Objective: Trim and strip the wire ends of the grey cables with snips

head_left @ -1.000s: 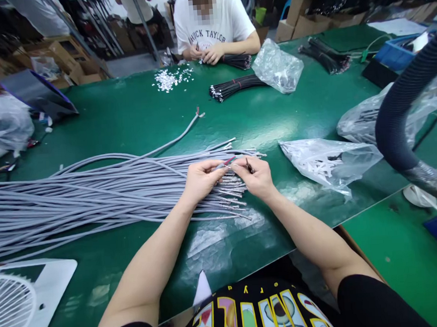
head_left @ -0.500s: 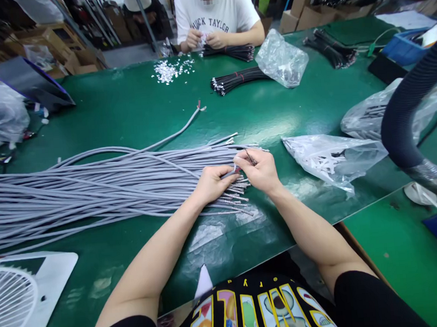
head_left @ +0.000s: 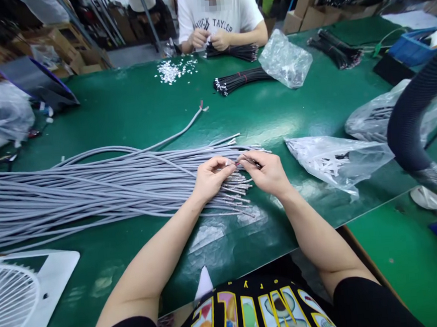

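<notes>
From my remote seat I look down over a green table [head_left: 130, 105] through the head camera. A thick bundle of grey cables [head_left: 92, 193] lies across it from the left edge to the middle, and the stripped tips fan out just under both hands.

The left hand [head_left: 210, 176] is curled, with thumb and forefinger pinching one cable end [head_left: 230, 162] lifted slightly above the bundle. The right hand [head_left: 268, 172] meets it from the other side, fingertips pressed together on the same cable end (what thin piece it grips there is too small for me to tell). The two hands almost touch.

One stray grey cable [head_left: 178, 131] curves away from the bundle toward the far side of the table. Just to the right of the hands lies a clear plastic bag [head_left: 335, 162] of white bits. A white fan [head_left: 17, 300] sits at the near left corner, and a thick black hose [head_left: 407, 118] arcs in from the right.

Across the table a second person's hands [head_left: 210, 38] work at a bunch of black wires [head_left: 240, 79], with small white pieces [head_left: 175, 70] scattered near them.
</notes>
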Demonstrator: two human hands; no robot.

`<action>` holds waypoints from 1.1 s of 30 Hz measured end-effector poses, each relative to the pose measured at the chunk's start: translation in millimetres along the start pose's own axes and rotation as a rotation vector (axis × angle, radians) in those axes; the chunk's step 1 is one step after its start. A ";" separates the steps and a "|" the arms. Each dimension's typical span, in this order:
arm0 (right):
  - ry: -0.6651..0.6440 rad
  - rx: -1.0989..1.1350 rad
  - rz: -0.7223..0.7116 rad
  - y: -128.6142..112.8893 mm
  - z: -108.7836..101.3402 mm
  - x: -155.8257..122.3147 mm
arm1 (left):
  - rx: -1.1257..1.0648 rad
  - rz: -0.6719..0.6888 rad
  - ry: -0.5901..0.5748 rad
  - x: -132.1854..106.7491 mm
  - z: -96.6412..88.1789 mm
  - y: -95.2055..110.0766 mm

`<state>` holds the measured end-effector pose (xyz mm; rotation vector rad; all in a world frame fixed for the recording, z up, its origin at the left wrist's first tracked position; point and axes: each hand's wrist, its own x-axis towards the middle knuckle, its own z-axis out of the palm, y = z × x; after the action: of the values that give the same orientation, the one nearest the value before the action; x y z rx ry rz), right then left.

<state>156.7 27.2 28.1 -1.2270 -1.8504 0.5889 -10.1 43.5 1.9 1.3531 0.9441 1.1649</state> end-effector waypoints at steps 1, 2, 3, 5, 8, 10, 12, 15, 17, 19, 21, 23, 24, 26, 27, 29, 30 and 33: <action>-0.023 -0.009 0.000 4.1 -0.2 0.7 | -0.007 -0.021 0.003 0.1 -1.0 -0.6; -0.037 -0.018 0.005 7.4 -0.3 1.2 | -0.011 -0.036 0.003 0.3 -1.9 -1.1; -0.036 -0.029 0.018 9.4 -0.6 1.5 | -0.018 -0.047 -0.001 0.6 -2.7 -1.6; -0.016 -0.064 0.069 8.5 -2.8 0.6 | -0.051 -0.069 -0.018 1.4 -3.8 -1.9; -0.016 -0.142 0.144 -2.8 -9.7 -4.7 | -0.101 -0.093 -0.054 2.8 -4.4 -1.0; -0.049 -0.206 0.131 -11.1 -13.8 -9.5 | -0.119 -0.094 -0.062 3.6 -4.7 -0.5; -0.072 -0.282 0.090 -16.0 -15.2 -13.6 | -0.125 -0.101 -0.058 4.1 -5.2 -0.5; -0.087 -0.386 0.021 -16.1 -12.7 -17.3 | -0.121 -0.116 -0.048 4.4 -6.2 -0.7; -0.082 -0.445 -0.016 -14.0 -10.0 -18.3 | -0.126 -0.115 -0.044 4.2 -6.6 -0.8; -0.082 -0.502 -0.036 -12.3 -8.0 -18.7 | -0.130 -0.107 -0.042 3.7 -6.7 -1.1; -0.099 -0.546 -0.037 -12.0 -7.0 -18.5 | -0.131 -0.082 -0.037 3.0 -6.5 -1.9; -0.112 -0.579 -0.024 -12.9 -6.8 -18.1 | -0.134 -0.037 -0.030 2.3 -6.1 -2.9; -0.114 -0.594 -0.013 -13.5 -6.9 -17.8 | -0.133 -0.012 -0.027 2.0 -5.8 -3.4; -0.120 -0.624 0.007 -14.9 -7.4 -17.5 | -0.122 0.031 -0.023 1.5 -5.2 -4.1; -0.127 -0.638 0.015 -15.5 -7.7 -17.4 | -0.115 0.048 -0.021 1.3 -4.9 -4.4; -0.146 -0.658 0.018 -16.3 -8.4 -17.5 | -0.103 0.068 -0.020 1.0 -4.5 -4.8; -0.153 -0.665 0.016 -16.5 -8.7 -17.6 | -0.099 0.074 -0.022 0.9 -4.4 -5.1; -0.162 -0.675 0.002 -15.8 -9.2 -18.1 | -0.095 0.087 -0.026 0.6 -4.5 -5.8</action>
<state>159.5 3.7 38.2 -1.6394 -2.2797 0.0456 -13.9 45.7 -3.9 1.3405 0.8087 1.2399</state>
